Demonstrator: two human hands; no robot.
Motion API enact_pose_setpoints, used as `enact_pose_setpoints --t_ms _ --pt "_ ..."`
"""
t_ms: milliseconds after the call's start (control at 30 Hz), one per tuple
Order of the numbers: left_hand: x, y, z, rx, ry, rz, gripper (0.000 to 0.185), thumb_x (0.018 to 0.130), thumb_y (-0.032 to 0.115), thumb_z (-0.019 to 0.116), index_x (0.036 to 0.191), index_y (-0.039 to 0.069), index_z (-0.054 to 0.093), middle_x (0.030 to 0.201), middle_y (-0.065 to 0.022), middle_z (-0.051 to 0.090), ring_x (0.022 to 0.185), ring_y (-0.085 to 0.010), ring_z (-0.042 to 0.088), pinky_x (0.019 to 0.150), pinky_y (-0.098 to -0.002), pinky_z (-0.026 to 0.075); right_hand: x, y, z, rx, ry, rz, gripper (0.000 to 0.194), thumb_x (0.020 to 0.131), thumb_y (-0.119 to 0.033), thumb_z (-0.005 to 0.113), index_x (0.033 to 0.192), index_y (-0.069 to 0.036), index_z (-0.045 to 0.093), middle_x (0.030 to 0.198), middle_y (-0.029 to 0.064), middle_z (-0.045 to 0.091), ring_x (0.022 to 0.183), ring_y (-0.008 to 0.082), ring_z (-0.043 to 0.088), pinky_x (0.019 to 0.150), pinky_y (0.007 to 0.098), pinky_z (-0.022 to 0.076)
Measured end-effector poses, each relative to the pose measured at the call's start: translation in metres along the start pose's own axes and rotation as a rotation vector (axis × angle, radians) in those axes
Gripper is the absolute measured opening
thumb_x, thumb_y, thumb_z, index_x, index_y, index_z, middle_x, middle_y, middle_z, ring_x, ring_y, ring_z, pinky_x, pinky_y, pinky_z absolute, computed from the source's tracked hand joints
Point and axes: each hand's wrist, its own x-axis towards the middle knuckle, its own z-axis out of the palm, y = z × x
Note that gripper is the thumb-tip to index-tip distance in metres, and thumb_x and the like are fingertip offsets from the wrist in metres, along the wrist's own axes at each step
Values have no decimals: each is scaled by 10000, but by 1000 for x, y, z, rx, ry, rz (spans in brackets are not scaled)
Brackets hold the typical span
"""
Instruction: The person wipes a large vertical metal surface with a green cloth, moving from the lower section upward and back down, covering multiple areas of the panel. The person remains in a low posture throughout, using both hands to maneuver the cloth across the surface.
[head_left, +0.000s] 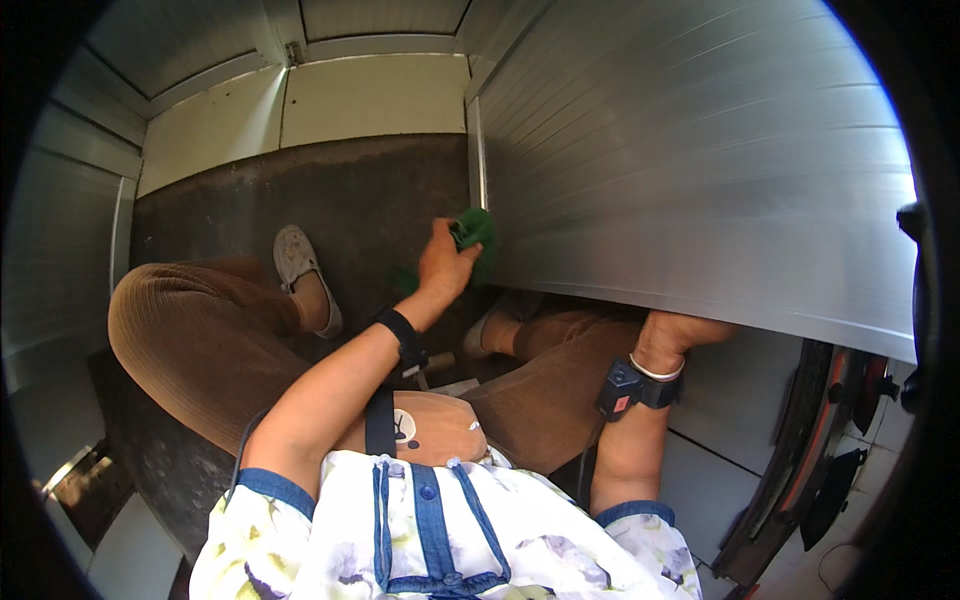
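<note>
My left hand (448, 262) grips a crumpled green cloth (472, 229) at the upright edge of a silvery metal door panel (675, 165); hand and cloth are slightly blurred. At the panel's lower edge is my right hand (686, 330), its fingers hidden behind the panel, so its grip cannot be seen. A black band is on each wrist, and the right one carries a small dark device.
Metal panelled walls or doors (56, 240) stand at the left and top. Pale tiles (375, 101) line the far side of the dark floor (360, 180). My bent knees and shoes are near the panel. A dark, red-edged frame (795, 457) stands at the right.
</note>
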Motion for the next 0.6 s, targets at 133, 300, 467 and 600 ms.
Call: enact_pose_setpoints --t_ms 133,300,467,600 --pt "-16 0 37 -34 -172 -55 519 886 266 752 1284 8 541 1211 -248 654 1142 -408 631 945 -455 495 4 6 -9 33 47 104 273 1042 -221 496 1159 3 600 1101 123 656 915 234 638 783 359 548" --pt "-47 42 34 -112 -116 427 438 832 1 666 1259 52 581 1169 -182 637 1096 -399 626 926 -423 505 13 11 -16 -14 157 92 287 1041 -249 482 1102 3 607 1067 102 649 904 239 635 803 390 573" --pt "-48 58 34 -242 -138 702 581 692 -162 578 1230 55 594 1113 -140 621 1052 -377 626 908 -393 505 8 8 -22 -7 70 99 334 1070 -259 454 1258 2 546 1174 145 627 986 274 632 842 393 567" --pt "-12 23 34 -104 -150 582 594 679 -174 568 1196 117 603 1088 -121 606 1032 -376 617 826 -417 510 3 6 -24 -50 25 72 353 1069 -264 464 1296 0 522 1207 162 621 1011 283 635 850 405 577"
